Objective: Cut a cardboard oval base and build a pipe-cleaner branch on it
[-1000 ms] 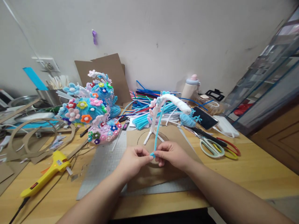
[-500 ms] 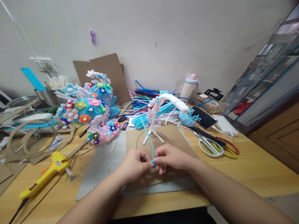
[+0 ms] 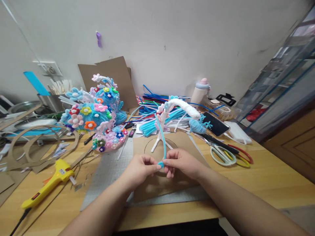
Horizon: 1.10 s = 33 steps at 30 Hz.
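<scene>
A light blue pipe cleaner [image 3: 162, 137] rises between my hands, its lower end wound into a small coil [image 3: 160, 164]. My left hand [image 3: 145, 168] pinches that coil between thumb and forefinger. From the other side, my right hand [image 3: 180, 163] grips the pipe cleaner just above the coil, its other fingers curled. Both hands hover over a brown cardboard sheet [image 3: 194, 154] marked with a drawn circle. Behind them a white wrapped stand [image 3: 161, 132] with splayed feet, small flowers and a curved top stands on the cardboard.
A flower-covered craft piece [image 3: 91, 113] stands at left, with a yellow glue gun [image 3: 49, 183] in front. Bundled pipe cleaners [image 3: 150, 126] lie at the back. To the right are scissors [image 3: 222, 155], a phone [image 3: 215, 124] and a bottle [image 3: 199, 91]. A grey cutting mat [image 3: 105, 178] lies underneath.
The free length of the pipe cleaner has swung right and more upright, now crossing in front of the white stand. My hands have risen slightly, and more of the coil shows.
</scene>
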### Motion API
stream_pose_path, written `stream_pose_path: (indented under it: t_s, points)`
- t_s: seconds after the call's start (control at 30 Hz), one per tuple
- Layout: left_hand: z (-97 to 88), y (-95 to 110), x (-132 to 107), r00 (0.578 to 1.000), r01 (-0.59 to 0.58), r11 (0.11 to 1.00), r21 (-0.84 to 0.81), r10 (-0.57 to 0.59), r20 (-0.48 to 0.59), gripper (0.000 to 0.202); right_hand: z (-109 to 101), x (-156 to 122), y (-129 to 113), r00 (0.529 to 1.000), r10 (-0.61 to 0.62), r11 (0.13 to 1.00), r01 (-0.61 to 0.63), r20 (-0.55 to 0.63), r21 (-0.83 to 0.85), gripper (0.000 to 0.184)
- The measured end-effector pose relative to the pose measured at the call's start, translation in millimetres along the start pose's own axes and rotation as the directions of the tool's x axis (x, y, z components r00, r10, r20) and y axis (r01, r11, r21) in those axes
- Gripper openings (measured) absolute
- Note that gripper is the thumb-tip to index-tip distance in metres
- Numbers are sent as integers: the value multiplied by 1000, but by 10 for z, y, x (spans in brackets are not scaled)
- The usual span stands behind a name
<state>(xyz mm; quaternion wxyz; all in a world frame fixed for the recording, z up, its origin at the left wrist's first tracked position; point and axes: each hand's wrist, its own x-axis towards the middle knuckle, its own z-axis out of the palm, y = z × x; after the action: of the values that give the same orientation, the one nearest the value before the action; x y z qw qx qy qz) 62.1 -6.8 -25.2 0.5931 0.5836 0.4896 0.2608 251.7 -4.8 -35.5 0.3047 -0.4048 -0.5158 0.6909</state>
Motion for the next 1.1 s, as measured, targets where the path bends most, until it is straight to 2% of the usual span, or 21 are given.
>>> stream_pose_path:
  t_s: [0.2, 0.47, 0.8, 0.93, 1.1]
  points:
    - [10, -16, -5, 999, 26, 997, 67, -29, 43, 29, -3, -10, 0, 999, 10, 999, -8, 40, -51, 38]
    - [19, -3, 13, 1000, 19, 999, 36, -19, -5, 28, -40, 17, 15, 996, 17, 1000, -17, 86, 3, 39]
    - [28, 8, 18, 998, 1, 1000, 9, -1, -58, 25, -31, 30, 32, 996, -31, 998, 36, 81, -60, 36]
    - [28, 12, 2, 998, 6, 1000, 5, -5, -68, 26, -13, 24, 16, 999, -31, 999, 31, 31, -18, 36]
    - [36, 14, -4, 997, 13, 1000, -14, -14, -76, 28, -80, 27, 3, 996, -80, 996, 81, -47, 29, 35]
